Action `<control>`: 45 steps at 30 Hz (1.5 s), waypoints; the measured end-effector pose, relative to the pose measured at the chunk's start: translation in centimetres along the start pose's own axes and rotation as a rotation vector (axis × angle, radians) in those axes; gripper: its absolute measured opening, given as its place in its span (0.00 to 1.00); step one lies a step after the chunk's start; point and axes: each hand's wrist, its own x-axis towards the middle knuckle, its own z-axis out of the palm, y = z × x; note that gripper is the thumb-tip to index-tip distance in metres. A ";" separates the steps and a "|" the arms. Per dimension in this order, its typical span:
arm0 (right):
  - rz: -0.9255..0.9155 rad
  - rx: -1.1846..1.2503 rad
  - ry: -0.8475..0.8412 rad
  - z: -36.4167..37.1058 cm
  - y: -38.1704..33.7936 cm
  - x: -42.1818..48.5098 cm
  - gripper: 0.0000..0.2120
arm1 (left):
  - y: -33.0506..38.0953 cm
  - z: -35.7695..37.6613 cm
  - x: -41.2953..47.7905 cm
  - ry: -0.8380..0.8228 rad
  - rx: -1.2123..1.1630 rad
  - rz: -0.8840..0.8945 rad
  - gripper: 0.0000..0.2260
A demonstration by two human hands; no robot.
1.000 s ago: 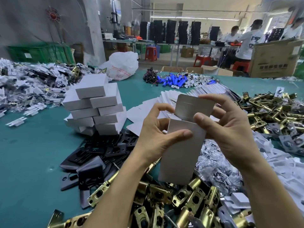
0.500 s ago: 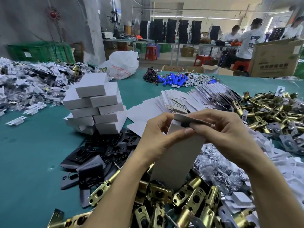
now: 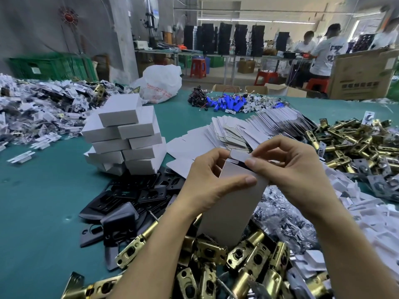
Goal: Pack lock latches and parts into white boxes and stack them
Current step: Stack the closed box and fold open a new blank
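Fingers (image 3: 236, 181) of left hand (image 3: 205, 187) around white box (image 3: 233, 212), of right hand (image 3: 302, 175) pinched on flap (image 3: 238, 156).

box (image 3: 232, 208) interior hidden, far workers (image 3: 323, 55) blurred

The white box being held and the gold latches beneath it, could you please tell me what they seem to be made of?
White box: looks like thin matte paperboard; its top flap bends crisply. Latches: apparently metal, shiny brass-coloured finish with glints; plated or solid cannot be told.
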 end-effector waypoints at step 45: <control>-0.408 -0.336 -0.066 3.1 -0.4 -0.7 0.29 | 2.4 -2.0 0.4 -0.204 -0.840 -0.559 0.35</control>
